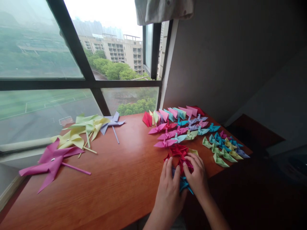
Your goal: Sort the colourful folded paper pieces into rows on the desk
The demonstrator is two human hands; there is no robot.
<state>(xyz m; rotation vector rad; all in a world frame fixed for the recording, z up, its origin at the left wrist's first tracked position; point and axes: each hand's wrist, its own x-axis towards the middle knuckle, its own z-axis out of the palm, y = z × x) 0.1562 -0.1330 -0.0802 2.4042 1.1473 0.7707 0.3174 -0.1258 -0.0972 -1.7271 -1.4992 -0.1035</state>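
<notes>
Near the table's front edge, my left hand (169,188) and my right hand (198,174) close around a small cluster of folded paper pieces from either side. Between my fingers a magenta folded paper piece (188,165) shows. A red folded piece (179,150) lies just beyond my fingertips, and a blue folded piece (185,184) sits below, between my hands. My fingers and thumbs hide much of the cluster, so I cannot make out each piece's shape. Past it stand rows of paper cranes (166,135) in pink, blue and green.
Small paper boats (220,159) line the right of the wooden table (115,185). Folded paper pieces (170,114) stand in a row at the back. Pinwheels, one magenta (52,163), lie at the left by the window (96,84). A wall (203,64) rises behind.
</notes>
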